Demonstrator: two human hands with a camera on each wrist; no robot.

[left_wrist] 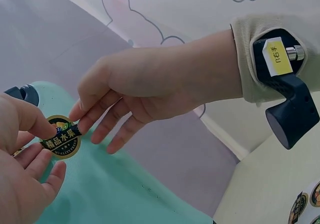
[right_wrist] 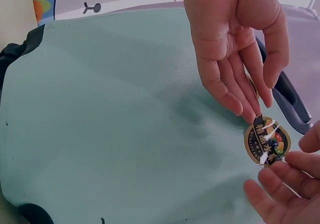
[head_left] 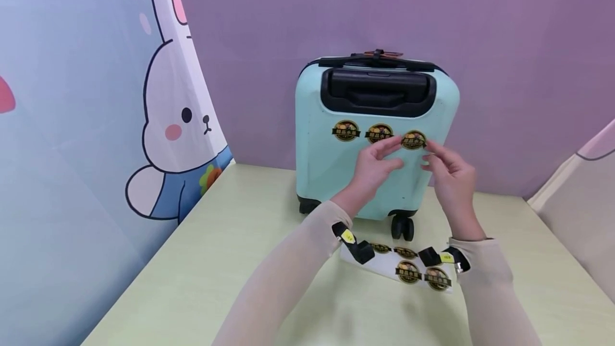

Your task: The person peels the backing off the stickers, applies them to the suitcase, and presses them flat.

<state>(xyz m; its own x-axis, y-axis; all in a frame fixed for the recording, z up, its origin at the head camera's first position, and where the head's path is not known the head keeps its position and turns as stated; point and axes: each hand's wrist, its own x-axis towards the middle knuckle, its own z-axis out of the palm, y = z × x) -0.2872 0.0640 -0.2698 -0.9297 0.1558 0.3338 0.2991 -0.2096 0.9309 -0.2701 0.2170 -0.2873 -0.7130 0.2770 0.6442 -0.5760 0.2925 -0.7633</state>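
Observation:
In the head view a round black-and-gold fruit sticker point(head_left: 414, 140) lies against the front of a mint-green suitcase point(head_left: 317, 170), right of two similar stickers. My left hand point(head_left: 372, 170) reaches in from the left, its extended fingertips on the sticker's left edge and its thumb held apart. From the other side, my right hand point(head_left: 454, 175) pinches the tip of the sticker's banner. Both hands meet the sticker point(left_wrist: 64, 138) at opposite ends in the left wrist view. White glare crosses the sticker point(right_wrist: 267, 140) in the right wrist view.
The suitcase stands upright on a pale table point(head_left: 230, 260), near a purple backdrop point(head_left: 240, 68). A white sticker sheet point(head_left: 384, 270) with several stickers lies in front of it, below the forearms. A cartoon rabbit curtain point(head_left: 168, 95) hangs at the left.

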